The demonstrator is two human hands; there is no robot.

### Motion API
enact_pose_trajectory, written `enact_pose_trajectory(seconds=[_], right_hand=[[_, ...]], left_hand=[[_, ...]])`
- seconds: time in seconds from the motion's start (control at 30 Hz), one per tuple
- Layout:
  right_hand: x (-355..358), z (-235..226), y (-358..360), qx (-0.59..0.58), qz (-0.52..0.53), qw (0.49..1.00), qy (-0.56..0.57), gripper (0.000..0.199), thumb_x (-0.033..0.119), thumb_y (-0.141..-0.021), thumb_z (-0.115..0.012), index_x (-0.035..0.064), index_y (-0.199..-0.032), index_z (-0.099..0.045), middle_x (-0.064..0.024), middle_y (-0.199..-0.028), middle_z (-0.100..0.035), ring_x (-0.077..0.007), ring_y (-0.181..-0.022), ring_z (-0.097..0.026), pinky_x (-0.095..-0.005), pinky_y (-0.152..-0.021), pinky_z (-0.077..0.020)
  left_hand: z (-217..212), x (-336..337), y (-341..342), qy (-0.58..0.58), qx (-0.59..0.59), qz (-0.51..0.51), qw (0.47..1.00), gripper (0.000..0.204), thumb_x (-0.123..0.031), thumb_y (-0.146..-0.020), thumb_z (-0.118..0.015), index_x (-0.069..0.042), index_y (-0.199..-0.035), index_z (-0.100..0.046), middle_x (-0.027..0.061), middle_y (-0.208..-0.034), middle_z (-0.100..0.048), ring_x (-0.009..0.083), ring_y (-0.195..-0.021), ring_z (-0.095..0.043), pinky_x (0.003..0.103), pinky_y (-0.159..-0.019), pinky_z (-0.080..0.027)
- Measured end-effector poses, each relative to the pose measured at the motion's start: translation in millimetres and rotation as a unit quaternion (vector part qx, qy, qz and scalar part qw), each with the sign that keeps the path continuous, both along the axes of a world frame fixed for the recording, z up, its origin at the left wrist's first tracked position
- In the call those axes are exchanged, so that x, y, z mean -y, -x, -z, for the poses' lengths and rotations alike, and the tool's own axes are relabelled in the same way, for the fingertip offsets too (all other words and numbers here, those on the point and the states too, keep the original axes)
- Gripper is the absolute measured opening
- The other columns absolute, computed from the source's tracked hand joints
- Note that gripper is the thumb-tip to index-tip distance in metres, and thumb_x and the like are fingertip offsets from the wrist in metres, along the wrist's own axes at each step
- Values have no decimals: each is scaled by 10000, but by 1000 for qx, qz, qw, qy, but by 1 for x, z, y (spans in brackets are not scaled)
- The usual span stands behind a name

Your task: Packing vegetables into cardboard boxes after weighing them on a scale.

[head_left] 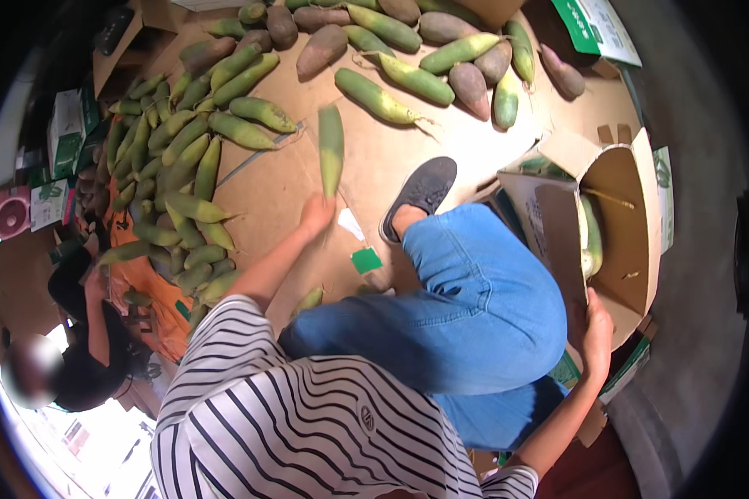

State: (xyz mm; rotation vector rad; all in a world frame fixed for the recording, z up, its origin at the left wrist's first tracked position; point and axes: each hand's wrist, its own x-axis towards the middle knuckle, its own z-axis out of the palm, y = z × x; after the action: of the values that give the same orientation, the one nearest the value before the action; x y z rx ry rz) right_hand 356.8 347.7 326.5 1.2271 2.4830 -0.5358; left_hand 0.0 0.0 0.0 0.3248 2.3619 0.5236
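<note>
My left hand [318, 214] is closed around the lower end of a green radish [331, 154], which points upward and away from me, slightly blurred. My right hand [597, 334] grips the near edge of an open cardboard box [549, 212] on my right. Inside that box a pale green radish [592, 237] shows; the rest of its contents is hidden by the wall. To the left of my left hand lies a big heap of green radishes [187, 162].
More green radishes [379, 96] and purple-brown radishes [322, 50] lie along the far side of the cardboard sheet [262, 195]. A green scrap [366, 260] lies near my shoe [424, 191]. Another person [91, 333] sits at the left, beside an orange sack [146, 291].
</note>
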Motion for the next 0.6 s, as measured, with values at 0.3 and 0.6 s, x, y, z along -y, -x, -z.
enact_pose_trajectory(seconds=[0.3,0.6], right_hand=[[5,-6,9,3,-3,1000,-9,247,37,-827,-590,8,-1071,-567,-242,-869,-617,-413,-830,-603,-444,-693,-460],[-2,-1,0,-23,-42,998,-30,206,40,-843,-530,47,-1046,-563,-203,-970,-624,-384,-929,-590,-452,-762,-463]], left_hand=[[-42,-16,11,52,-115,101,987,595,-485,-736,-686,3,-1050,-556,221,-997,-618,356,-962,-604,425,-801,-488],[9,-35,26,0,2,27,1000,638,-432,-643,-773,31,-1035,-576,223,-972,-646,343,-902,-641,401,-785,-510]])
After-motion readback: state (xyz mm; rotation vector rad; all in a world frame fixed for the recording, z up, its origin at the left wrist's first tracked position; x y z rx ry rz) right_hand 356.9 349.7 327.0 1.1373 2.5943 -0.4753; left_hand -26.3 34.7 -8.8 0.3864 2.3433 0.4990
